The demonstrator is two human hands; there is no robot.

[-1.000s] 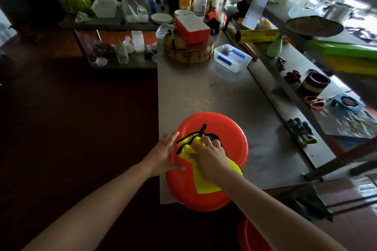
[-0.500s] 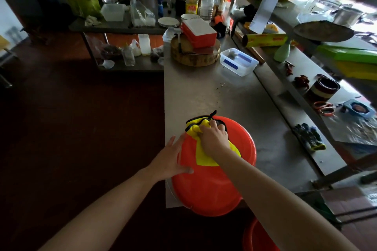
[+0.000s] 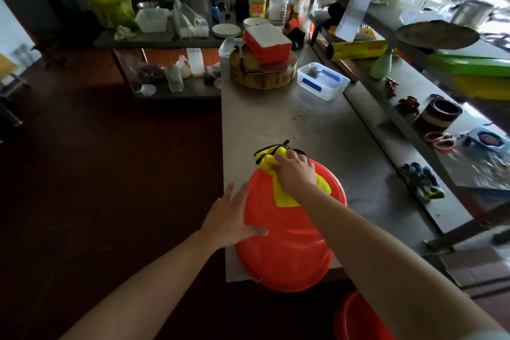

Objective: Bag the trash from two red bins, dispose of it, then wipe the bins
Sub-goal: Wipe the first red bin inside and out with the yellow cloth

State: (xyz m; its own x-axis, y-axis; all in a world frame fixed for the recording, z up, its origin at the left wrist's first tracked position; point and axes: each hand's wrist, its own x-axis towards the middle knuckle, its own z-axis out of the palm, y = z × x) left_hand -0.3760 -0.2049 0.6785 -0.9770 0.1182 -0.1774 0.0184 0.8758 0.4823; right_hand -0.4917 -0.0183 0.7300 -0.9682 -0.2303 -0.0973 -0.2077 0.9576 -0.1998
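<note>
A red bin lies upside down on the near corner of the steel counter, overhanging its front edge. My left hand lies flat against the bin's left side, fingers spread. My right hand presses a yellow cloth with black trim onto the bin's far edge. A second red bin shows partly on the floor at the bottom, below my right forearm.
A round wooden chopping block with a red-and-white box stands at the counter's far end, beside a clear plastic container. Dark gloves lie on the right ledge. Bottles and dishes crowd the back shelf. Dark floor lies to the left.
My right hand has slid the yellow cloth from the bin's middle toward its far edge. My left hand stays pressed on the bin's left side.
</note>
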